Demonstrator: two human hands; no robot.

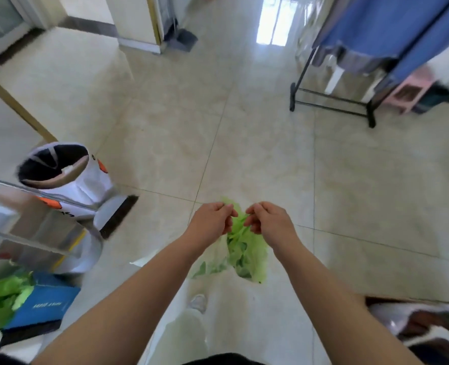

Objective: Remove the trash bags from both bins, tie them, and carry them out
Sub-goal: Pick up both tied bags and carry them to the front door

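Observation:
A thin green trash bag (247, 252) hangs in front of me above the tiled floor, its top gathered into twisted strands. My left hand (211, 219) pinches one strand of the bag's top. My right hand (267, 219) pinches the other strand, close beside the left. A white bin with orange marks and a dark lining (60, 172) stands at the left. Another green bag (2, 299) lies bunched at the lower left, next to a blue box (44, 304).
A glass-topped table (20, 206) juts in from the left. A black clothes rack with blue fabric (371, 48) stands at the back right, a pink stool (410, 88) beside it. Beige floor tiles (244, 127) stretch ahead towards a doorway. My shoe (198, 302) shows below.

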